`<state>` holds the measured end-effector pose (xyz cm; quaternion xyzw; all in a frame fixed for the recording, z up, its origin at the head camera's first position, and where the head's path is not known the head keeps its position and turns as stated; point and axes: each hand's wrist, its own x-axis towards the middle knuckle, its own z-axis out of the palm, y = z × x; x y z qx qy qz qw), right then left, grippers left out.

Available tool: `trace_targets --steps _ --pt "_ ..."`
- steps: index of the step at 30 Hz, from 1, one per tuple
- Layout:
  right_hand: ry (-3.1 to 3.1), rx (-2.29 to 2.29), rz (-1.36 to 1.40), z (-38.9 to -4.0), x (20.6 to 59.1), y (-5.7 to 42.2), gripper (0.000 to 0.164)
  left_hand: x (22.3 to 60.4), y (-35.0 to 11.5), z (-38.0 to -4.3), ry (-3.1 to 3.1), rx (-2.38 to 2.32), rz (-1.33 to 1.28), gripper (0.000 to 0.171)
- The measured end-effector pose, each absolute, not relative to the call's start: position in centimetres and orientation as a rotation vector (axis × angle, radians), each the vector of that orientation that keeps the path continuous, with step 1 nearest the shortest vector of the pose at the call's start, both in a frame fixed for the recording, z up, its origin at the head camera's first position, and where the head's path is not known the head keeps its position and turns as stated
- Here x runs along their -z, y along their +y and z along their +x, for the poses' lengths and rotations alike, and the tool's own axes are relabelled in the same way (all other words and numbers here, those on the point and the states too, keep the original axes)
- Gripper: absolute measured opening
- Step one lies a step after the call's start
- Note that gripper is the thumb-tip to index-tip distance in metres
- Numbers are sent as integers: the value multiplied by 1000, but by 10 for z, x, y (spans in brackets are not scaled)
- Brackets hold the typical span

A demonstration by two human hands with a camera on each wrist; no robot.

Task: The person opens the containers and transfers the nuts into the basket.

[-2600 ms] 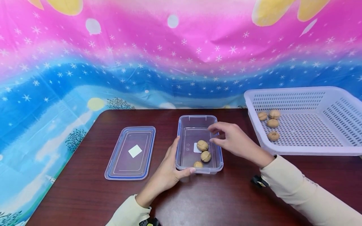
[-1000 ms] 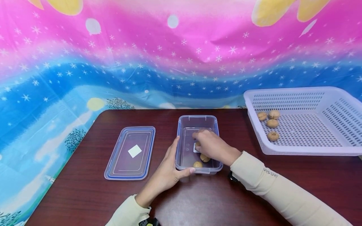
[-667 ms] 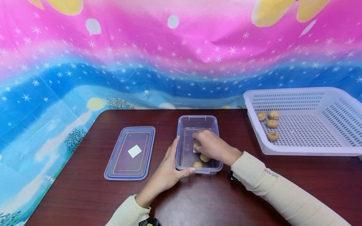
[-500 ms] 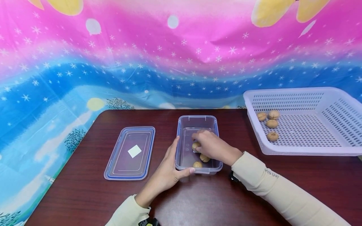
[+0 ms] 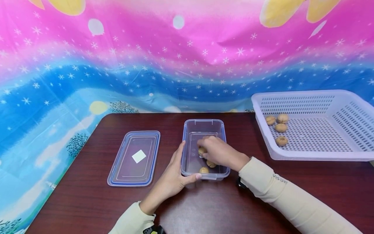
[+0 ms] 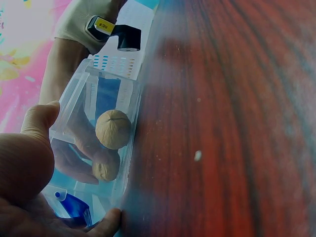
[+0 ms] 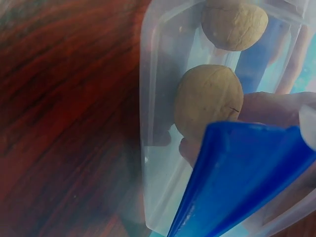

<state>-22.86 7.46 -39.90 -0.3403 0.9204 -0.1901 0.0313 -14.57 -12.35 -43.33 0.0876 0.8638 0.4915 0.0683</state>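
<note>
Flanking container (image 5: 193,162) — basket (image 5: 318,133) right, lid (image 5: 133,159) left — right grip (image 5: 218,150) partly hiding walnut (image 5: 202,151).

Clear container (image 5: 193,138) uncovered, upright. Three tan walnuts (image 5: 204,170) inside: one central, others at five and six o'clock.

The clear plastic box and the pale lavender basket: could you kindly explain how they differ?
The clear plastic box is see-through with solid walls; the pale lavender basket is opaque and perforated. The box is smaller; the basket is plainly wider. The left hand touches the box and the right hand reaches into it; neither hand touches the basket. Both are open-topped, stand on the table and contain walnuts.
</note>
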Motion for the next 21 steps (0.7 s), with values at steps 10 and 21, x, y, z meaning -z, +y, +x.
trace_targets --steps 10,21 --pt "2790 781 -998 -233 397 78 26 433 -124 -146 2608 -1481 274 120" --pt "2423 1250 -792 -236 383 94 30 432 -123 -146 2613 -1480 279 120"
